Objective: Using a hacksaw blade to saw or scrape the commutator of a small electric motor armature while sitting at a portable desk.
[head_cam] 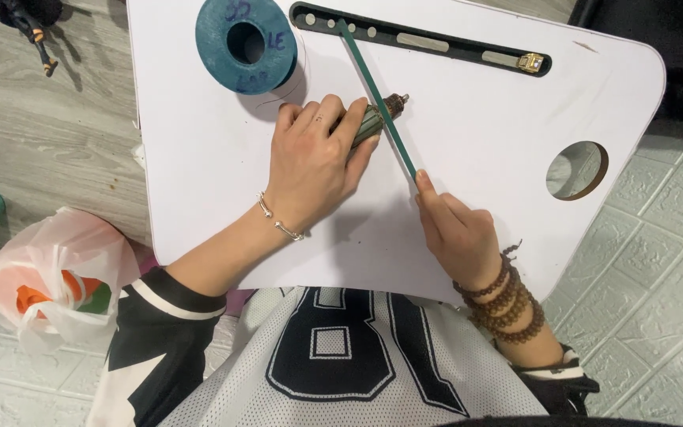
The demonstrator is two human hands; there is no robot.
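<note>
I see my left hand (pixel 310 162) closed around a small green ribbed cylinder (pixel 369 122) on the white lap table (pixel 199 158). My right hand (pixel 456 229) pinches a thin green strip (pixel 377 99), whose long axis runs far-left across the cylinder.

1 spool (pixel 247 44) – 1 strip (pixel 377 103) – 2 bracelets (pixel 281 219)
</note>
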